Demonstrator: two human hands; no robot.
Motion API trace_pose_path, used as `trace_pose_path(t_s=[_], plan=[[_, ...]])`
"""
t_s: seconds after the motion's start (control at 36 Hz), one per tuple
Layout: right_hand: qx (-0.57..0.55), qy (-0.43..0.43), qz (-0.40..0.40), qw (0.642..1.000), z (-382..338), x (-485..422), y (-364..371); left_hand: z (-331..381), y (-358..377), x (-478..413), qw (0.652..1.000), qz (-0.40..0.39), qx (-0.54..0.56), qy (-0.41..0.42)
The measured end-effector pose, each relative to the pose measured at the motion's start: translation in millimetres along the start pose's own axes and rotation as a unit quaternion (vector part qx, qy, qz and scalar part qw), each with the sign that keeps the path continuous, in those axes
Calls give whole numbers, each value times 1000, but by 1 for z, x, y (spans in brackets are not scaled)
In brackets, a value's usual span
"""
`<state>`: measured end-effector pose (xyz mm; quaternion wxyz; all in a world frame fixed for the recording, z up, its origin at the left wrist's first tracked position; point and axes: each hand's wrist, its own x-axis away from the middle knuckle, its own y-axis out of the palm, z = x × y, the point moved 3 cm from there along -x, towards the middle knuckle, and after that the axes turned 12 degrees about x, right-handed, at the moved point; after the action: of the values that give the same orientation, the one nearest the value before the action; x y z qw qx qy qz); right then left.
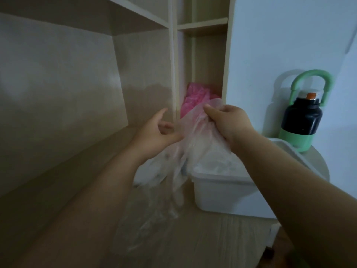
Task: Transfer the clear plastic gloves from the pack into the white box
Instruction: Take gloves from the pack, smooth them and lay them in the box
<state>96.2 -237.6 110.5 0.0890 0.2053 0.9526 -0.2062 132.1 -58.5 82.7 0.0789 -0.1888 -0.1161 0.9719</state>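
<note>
Up over the surface [212, 240], right hand [226, 122] in a tight grip round the bunched top of the clear plastic gloves [195, 132], fingers curled, thumb pressed over the film. Hanging from that grip, a long translucent sheet, down past the near left corner of the white box [222, 196] and just beside its rim. Alongside, left hand [154, 136], thumb tip against the film's edge, fingers loosely curled (pinching or only touching? cannot tell through the blur). Below the left wrist, more clear plastic [148, 171], crumpled, trailing down onto the surface, pack or loose gloves impossible to say. Inside the white box, a whitish crumpled heap [218, 165] up near the rim. Surface itself pale, wood-grained, dim, running back on the left into a deep beige shelf bay [77, 84]. Straight ahead, a narrow upright compartment with pink plastic [195, 97] stuffed at its foot, right behind the raised gloves. To the right, plain white wall [289, 35]. Against it, behind the box, a dark bottle [301, 117] with a green loop handle and green base, upright on a round beige stand [318, 165]. Light low, everything a little soft.
</note>
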Motion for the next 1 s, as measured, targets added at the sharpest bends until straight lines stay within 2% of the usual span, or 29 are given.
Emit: trace_pose_path(t_s=[0.19,0.28,0.33,0.44,0.56,0.61,0.67,0.75,0.81,0.86,0.92,1.0], plan=[[31,16,-70,997,1,-4,-38,22,48,-9,996,-62,62,15],[39,-6,-100,994,0,-5,-51,31,67,-13,994,-93,6,56],[49,-9,-107,993,3,-8,-59,38,71,-20,993,-33,5,110],[140,-3,-80,987,19,-17,-72,38,63,-36,993,98,31,66],[295,43,-89,950,43,-21,-82,38,55,-40,974,182,-130,18],[383,59,-99,916,55,-26,-85,41,58,-36,964,198,-173,37],[470,54,-92,876,63,-30,-87,46,68,-30,969,153,-168,95],[518,46,-61,852,73,-35,-92,50,91,-20,974,-44,-166,151],[517,50,-35,854,78,-35,-96,47,103,-14,952,-193,-214,109],[511,40,-10,858,78,-32,-100,40,111,-9,919,-285,-271,39],[521,3,-5,853,74,-28,-104,34,118,-6,893,-328,-309,-7],[557,-101,-15,825,62,-19,-101,23,127,-4,848,-372,-376,-41]])
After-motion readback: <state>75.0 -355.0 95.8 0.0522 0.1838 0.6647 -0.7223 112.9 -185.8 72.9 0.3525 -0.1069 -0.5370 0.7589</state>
